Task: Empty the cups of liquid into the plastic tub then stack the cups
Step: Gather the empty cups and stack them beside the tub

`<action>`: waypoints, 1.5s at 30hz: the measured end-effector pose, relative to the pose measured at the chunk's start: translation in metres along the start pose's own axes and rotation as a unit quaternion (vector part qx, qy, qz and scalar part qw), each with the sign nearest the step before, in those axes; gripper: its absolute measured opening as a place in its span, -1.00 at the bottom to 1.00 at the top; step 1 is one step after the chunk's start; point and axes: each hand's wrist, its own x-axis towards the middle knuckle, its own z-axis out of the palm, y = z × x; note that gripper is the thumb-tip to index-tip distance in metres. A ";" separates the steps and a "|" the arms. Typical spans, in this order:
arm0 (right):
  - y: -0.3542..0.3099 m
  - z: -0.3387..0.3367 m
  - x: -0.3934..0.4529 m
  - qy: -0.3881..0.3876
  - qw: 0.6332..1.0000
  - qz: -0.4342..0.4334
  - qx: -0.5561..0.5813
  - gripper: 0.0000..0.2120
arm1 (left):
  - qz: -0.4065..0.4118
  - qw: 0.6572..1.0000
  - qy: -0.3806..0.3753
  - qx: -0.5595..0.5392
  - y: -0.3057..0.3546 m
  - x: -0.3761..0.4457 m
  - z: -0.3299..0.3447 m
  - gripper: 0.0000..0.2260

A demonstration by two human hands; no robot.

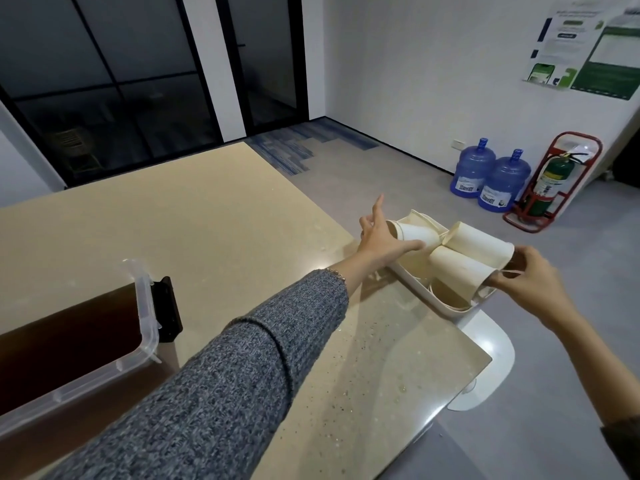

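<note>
While both hands [381, 237] reach — three cups [464, 268], one tub [147, 327].

head cam | looks fwd+down | close over counter [214, 216] corner | single view

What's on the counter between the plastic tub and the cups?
In the head view, mostly bare counter, crossed by the person's grey sleeve. A small black object sits against the tub; the cups lie beyond.
</note>
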 end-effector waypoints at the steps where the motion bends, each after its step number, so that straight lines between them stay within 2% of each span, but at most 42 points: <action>1: 0.000 -0.001 0.001 -0.002 1.000 0.006 0.003 -0.21 | 0.003 1.000 -0.004 -0.005 0.000 0.000 -0.001 0.13; 3: -0.003 -0.002 0.000 -0.015 1.000 0.012 -0.007 -0.03 | 0.004 1.000 -0.010 -0.008 -0.002 0.000 -0.005 0.13; 5: -0.004 -0.001 -0.002 -0.025 0.999 0.002 -0.021 0.02 | 0.001 1.000 -0.014 -0.006 -0.003 0.001 -0.009 0.12; 15: -0.002 0.001 -0.003 -0.016 0.994 -0.035 -0.104 -0.37 | 0.009 0.998 -0.057 0.039 -0.004 -0.007 -0.026 0.10; 19: -0.004 0.005 -0.006 -0.036 0.994 -0.040 -0.099 -0.42 | 0.060 0.986 -0.056 0.146 -0.003 -0.012 -0.025 0.05; 22: -0.008 0.009 -0.005 -0.014 0.989 -0.058 -0.137 -0.40 | 0.183 0.939 0.002 0.290 0.001 -0.020 -0.019 0.01; 25: -0.016 0.007 -0.004 -0.009 0.987 -0.069 -0.148 -0.40 | 0.323 0.876 0.001 0.358 0.006 -0.025 -0.009 -0.10; 30: -0.029 -0.021 0.003 -0.007 0.986 -0.079 -0.149 -0.45 | 0.409 0.810 -0.002 0.420 0.008 -0.028 0.003 -0.36; 32: -0.040 -0.033 0.004 -0.040 0.985 -0.067 -0.157 -0.46 | 0.442 0.793 0.019 0.419 0.007 -0.031 0.006 -0.42; 34: -0.050 -0.039 0.003 -0.075 0.980 -0.052 -0.175 -0.44 | 0.453 0.797 0.027 0.399 0.006 -0.034 0.012 -0.41; 36: -0.058 -0.039 0.002 -0.104 0.975 -0.030 -0.192 -0.42 | 0.429 0.818 0.016 0.383 0.008 -0.041 0.022 -0.36; 40: -0.073 -0.032 -0.003 -0.106 0.967 0.021 -0.232 -0.26 | 0.274 0.930 -0.024 0.245 0.012 -0.059 0.041 -0.25; 42: -0.076 -0.029 -0.005 -0.108 0.960 0.048 -0.255 -0.16 | 0.214 0.957 -0.039 0.192 0.010 -0.062 0.048 -0.30; 45: -0.077 -0.027 -0.007 -0.114 0.957 0.064 -0.257 -0.06 | 0.161 0.976 -0.054 0.136 0.004 -0.060 0.053 -0.41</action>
